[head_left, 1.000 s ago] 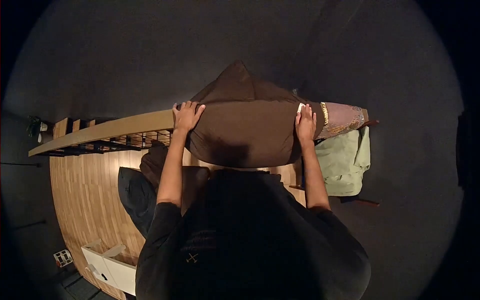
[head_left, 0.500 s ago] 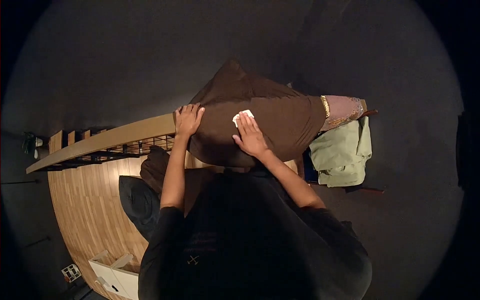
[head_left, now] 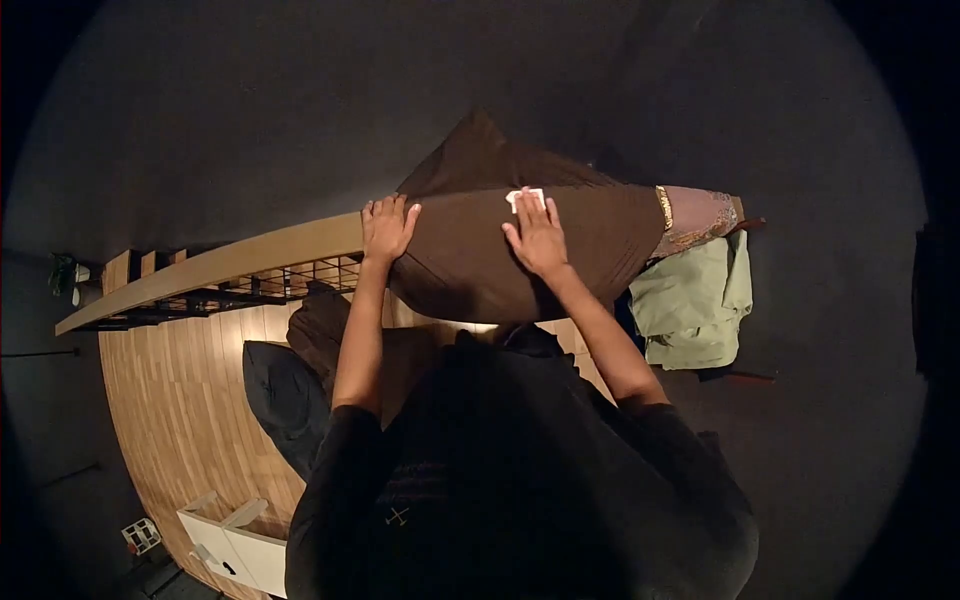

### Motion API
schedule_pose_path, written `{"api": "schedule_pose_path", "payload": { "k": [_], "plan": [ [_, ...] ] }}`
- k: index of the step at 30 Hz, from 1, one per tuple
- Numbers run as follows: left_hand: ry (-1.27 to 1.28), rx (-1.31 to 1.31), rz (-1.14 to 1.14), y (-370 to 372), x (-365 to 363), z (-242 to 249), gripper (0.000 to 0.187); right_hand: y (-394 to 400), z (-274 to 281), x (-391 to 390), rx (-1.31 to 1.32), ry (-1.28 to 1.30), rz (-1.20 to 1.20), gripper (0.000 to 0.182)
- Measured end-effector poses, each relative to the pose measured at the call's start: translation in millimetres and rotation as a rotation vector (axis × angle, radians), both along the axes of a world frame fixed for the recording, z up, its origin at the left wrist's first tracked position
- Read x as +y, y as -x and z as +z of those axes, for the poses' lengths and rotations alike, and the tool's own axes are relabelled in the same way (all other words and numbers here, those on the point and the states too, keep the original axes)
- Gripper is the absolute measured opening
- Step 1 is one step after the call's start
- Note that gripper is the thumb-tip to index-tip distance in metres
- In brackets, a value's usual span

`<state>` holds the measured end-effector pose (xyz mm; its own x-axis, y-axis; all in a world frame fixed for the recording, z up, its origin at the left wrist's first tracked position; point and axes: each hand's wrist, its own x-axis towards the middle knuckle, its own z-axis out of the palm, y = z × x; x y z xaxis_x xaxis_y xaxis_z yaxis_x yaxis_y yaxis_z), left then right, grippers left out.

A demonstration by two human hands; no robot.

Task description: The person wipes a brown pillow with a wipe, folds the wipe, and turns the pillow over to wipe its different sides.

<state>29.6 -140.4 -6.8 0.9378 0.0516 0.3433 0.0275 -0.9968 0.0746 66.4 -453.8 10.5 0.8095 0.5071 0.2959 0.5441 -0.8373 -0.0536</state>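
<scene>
Matt brown cloth (head_left: 450,250) here, finely creased!
Smooth tan bench (head_left: 250,248), glossy gold trim (head_left: 664,207), matt green fabric (head_left: 690,305), wood-plank floor (head_left: 180,400) below.

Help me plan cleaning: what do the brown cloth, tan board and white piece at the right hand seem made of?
Brown cloth: matte, probably woven fabric; it drapes and creases. Tan board: likely wood or laminate; smooth, even surface. White piece: flat-looking, perhaps cloth or paper; finish unclear.

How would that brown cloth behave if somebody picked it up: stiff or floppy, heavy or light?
Probably floppy: the brown cloth drapes in soft curves past the edge of the tan top. It looks thin, so perhaps fairly light for its size. It may also crease easily, since wrinkles show toward its right side.
</scene>
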Motion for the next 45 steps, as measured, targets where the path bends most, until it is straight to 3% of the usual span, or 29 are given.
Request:
{"api": "schedule_pose_path", "payload": {
  "k": [3,5,10,12,13,15,17,20,26,30,35,40,42,43,45],
  "plan": [
    [0.086,0.027,-0.020,0,0,7,0.053,-17,-5,-39,-0.138,-0.009,-0.086,0.055],
    [0.170,0.055,-0.039,2,2,11,0.053,-25,-6,-53,-0.066,-0.166,-0.073,0.042],
    [0.224,0.178,-0.004,-1,0,24,0.055,-26,13,-32,0.174,-0.545,-0.184,0.032],
    [0.210,0.171,0.014,-3,-1,24,0.055,-15,32,3,-0.069,-0.605,0.034,0.030],
    [0.198,0.170,0.030,-1,-2,23,0.055,-2,44,22,-0.030,-0.591,0.116,0.031],
    [0.174,0.163,0.055,-3,-5,21,0.055,21,33,56,0.194,-0.218,0.210,0.041],
    [0.159,0.150,0.050,-6,-6,19,0.055,52,15,81,-0.083,0.091,0.239,0.060],
    [0.114,0.131,0.060,-5,-4,14,0.056,46,-12,77,-0.020,-0.091,0.290,0.074],
    [0.085,0.103,0.056,-3,-7,16,0.053,15,-6,65,0.041,-0.084,0.160,0.074],
    [0.079,0.072,0.055,-3,-5,10,0.056,46,-1,33,0.012,-0.050,0.381,0.070],
    [0.097,0.179,0.092,-5,-9,18,0.055,18,-3,9,-0.049,-0.104,0.070,0.066],
    [0.056,0.315,0.186,-6,-20,28,0.054,23,1,-27,-0.086,-0.034,0.186,0.069],
    [-0.109,0.079,0.149,-13,-36,13,0.053,22,1,-25,-0.092,-0.036,0.151,0.069],
    [-0.107,0.082,0.144,-15,-46,14,0.053,24,0,-20,-0.094,-0.044,0.120,0.069],
    [0.279,-0.056,-0.234,-22,-66,18,0.053,25,-1,-13,-0.104,-0.062,0.056,0.069]
  ]
}}
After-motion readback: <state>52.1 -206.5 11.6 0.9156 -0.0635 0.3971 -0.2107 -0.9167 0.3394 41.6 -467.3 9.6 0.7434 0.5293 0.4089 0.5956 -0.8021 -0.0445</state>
